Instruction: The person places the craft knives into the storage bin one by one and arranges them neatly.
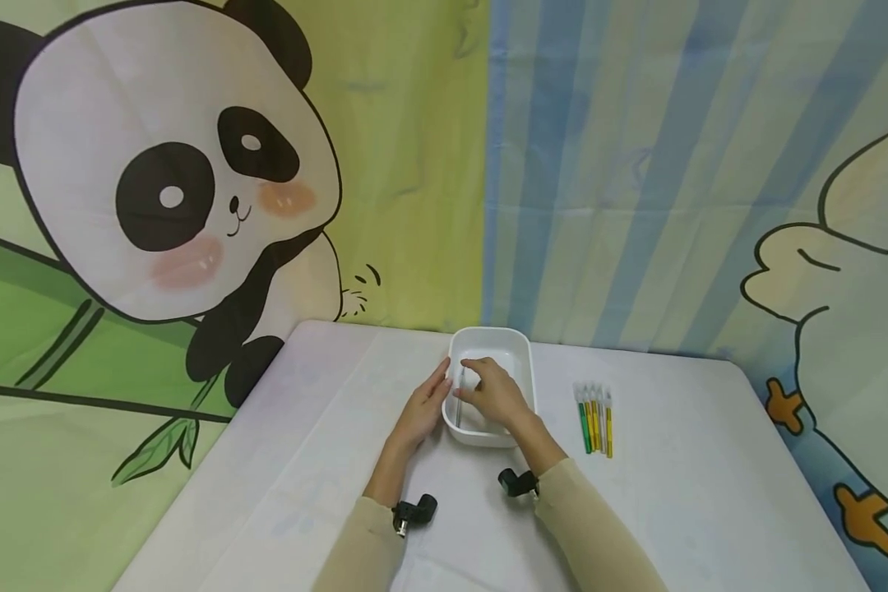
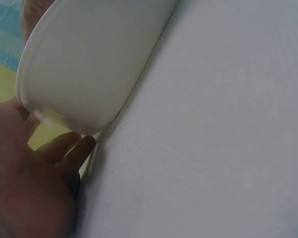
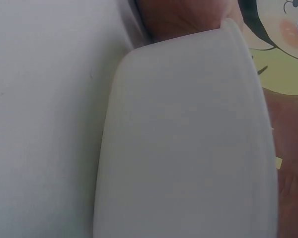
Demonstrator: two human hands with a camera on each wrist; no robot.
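Right hand [image 1: 497, 396]: thumb and forefinger parted, tips at a stick [image 1: 459, 413] lying along the left inside wall of the white box [image 1: 514, 366]; pinched or merely touched, cannot tell. Left hand [image 1: 420, 411]: fingers fairly straight against box's left side. Step, likely: handling the stick; next calls for sure pinch, steady box. Stick thin, straight, greyish. Capped pens [image 1: 595, 423] lie apart, right.

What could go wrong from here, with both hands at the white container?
The thin grey stick by the left inner wall of the white rectangular plastic container might slip, as the right hand's hold on it is unclear. The container might slide if nudged, since the left hand touches just one side. Swinging right, the right hand might scatter the slim green, yellow and silvery sticks.
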